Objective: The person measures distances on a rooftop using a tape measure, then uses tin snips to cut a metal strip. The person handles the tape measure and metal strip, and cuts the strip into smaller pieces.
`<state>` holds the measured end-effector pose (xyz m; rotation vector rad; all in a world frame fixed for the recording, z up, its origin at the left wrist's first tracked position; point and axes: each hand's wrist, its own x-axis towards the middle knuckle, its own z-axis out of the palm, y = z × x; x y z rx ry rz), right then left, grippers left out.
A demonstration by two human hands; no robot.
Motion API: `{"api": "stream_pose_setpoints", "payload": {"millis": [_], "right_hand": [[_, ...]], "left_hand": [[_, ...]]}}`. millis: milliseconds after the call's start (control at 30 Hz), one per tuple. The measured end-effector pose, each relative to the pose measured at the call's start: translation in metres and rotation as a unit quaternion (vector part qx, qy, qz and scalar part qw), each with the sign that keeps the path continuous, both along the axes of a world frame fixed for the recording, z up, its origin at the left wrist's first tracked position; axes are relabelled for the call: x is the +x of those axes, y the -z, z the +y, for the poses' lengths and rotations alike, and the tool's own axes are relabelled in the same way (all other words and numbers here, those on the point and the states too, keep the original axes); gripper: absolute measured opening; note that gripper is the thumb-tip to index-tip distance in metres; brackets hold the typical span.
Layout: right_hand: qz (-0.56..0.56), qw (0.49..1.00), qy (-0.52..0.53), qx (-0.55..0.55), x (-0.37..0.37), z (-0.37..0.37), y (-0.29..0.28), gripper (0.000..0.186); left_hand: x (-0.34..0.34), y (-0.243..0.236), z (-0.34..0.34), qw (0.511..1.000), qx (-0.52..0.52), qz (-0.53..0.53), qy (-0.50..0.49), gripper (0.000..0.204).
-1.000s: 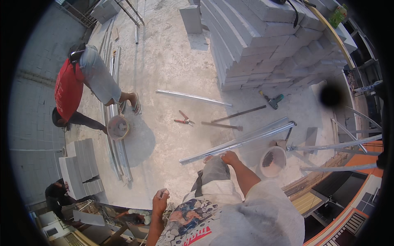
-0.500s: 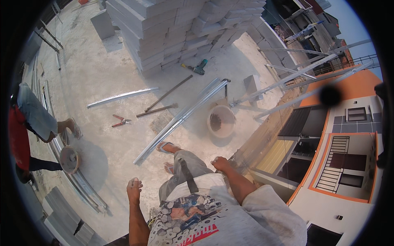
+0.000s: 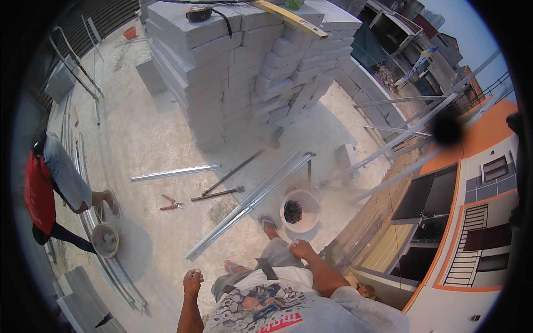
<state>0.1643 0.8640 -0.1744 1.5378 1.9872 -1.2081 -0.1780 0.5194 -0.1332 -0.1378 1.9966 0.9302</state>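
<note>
My left hand [image 3: 192, 282] hangs at my side with its fingers curled in, and nothing shows in it. In front of my right hip, my right hand [image 3: 301, 249] is closed in a loose fist, also without any visible object. The nearest thing to it is a pale round bucket [image 3: 312, 224] on the floor, with small dark pieces [image 3: 292, 211] inside. Silvery metal channels [image 3: 240, 213] lie left of the bucket, touched by neither hand. Farther left are red-handled snips [image 3: 171, 203]. A hammer [image 3: 310, 162] lies by the channels' far end.
A tall stack of grey blocks [image 3: 214, 72] stands ahead, with a tape measure [image 3: 199, 13] and a yellow level [image 3: 291, 19] on top. Dark bars [image 3: 217, 193] cross the floor. At left, a person in red [image 3: 40, 188] stands beside another bucket [image 3: 105, 241]. Metal braces [image 3: 408, 129] slant along the right edge.
I have stepped forward, and one foot is now beside the pale bucket. The view has tipped up, showing the block stack's top. Both hands stay curled.
</note>
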Motion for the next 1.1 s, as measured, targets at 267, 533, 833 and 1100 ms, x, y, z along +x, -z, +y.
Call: {"api": "stream_pose_setpoints", "payload": {"millis": [267, 533, 833, 1100], "right_hand": [[-0.018, 0.995, -0.016, 0.099, 0.015, 0.204, -0.002, 0.050], [0.013, 0.993, 0.072, 0.087, 0.002, 0.290, -0.034, 0.041], [-0.101, 0.990, -0.064, -0.079, 0.024, 0.204, 0.033, 0.040], [-0.014, 0.977, -0.206, 0.057, -0.069, 0.225, 0.045, 0.037]], "left_hand": [[0.018, -0.028, 0.179, 0.998, 0.060, -0.004, 0.024, 0.039], [0.025, -0.055, 0.236, 0.997, 0.064, -0.010, 0.029, 0.045], [0.041, -0.056, 0.138, 0.994, -0.071, -0.034, -0.072, 0.042], [0.020, -0.041, 0.080, 0.990, -0.025, -0.052, -0.127, 0.040]]}}
